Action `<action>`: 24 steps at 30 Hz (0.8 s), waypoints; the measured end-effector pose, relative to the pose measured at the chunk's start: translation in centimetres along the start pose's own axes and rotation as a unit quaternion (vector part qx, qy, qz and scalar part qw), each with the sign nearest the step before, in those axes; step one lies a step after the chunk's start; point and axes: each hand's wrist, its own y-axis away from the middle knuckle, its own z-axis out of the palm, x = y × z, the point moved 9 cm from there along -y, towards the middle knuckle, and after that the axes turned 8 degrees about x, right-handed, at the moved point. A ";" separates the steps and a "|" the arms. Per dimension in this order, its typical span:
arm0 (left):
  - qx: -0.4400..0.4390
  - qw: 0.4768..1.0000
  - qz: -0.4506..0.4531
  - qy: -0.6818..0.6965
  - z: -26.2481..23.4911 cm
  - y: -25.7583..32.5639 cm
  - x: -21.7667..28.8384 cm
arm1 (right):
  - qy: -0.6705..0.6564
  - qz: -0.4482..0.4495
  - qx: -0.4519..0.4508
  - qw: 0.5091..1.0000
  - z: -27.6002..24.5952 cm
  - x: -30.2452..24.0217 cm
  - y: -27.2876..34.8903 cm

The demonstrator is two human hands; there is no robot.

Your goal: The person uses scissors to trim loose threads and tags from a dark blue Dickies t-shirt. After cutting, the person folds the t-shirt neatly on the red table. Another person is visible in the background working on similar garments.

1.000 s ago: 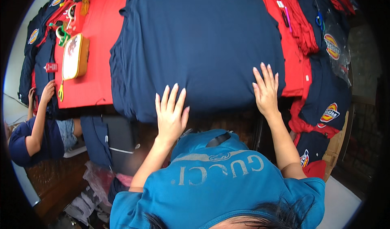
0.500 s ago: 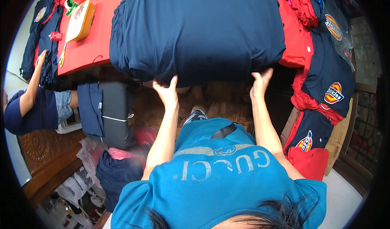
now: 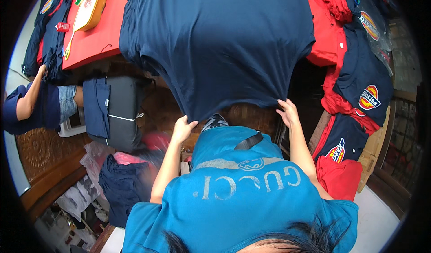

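Observation:
A wide navy cloth, seemingly a shirt (image 3: 220,42), covers the middle of the red table and hangs over its near edge. My left hand (image 3: 183,128) pinches one lower corner of the navy fabric, near my waist. The opposite part of the hem is held between the fingers of my right hand (image 3: 288,112), a little farther up. Between both hands the hem stretches taut and bows upward. Whatever lies beneath the cloth on the table is hidden.
On the red table (image 3: 101,46) at left lie a yellow-edged case (image 3: 90,11) and scissors (image 3: 67,52). Navy printed shirts (image 3: 359,82) and red cloth fill the right side. Another person (image 3: 31,105) stands at far left, handling navy garments, beside a dark padded seat (image 3: 123,111).
Both hands have closed on the navy fabric's hem and drawn it toward me, the left one farthest. The hem, earlier tucked near the table edge, now stretches out below it.

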 end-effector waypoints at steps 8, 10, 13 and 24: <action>-0.110 0.979 0.012 0.169 -5.0 8.0 4.7 | -0.112 0.008 -0.143 0.983 -0.1 -3.2 5.8; -0.094 0.975 0.013 0.199 -5.7 8.5 5.9 | -0.112 -0.003 -0.130 0.985 -0.4 -4.4 6.7; -0.082 0.974 0.029 0.211 -6.7 9.0 7.9 | -0.097 -0.016 -0.138 0.986 -0.7 -6.2 7.8; 0.089 0.957 0.138 -0.240 -15.7 16.2 17.3 | 0.381 -0.335 -0.241 0.827 2.2 -24.0 24.0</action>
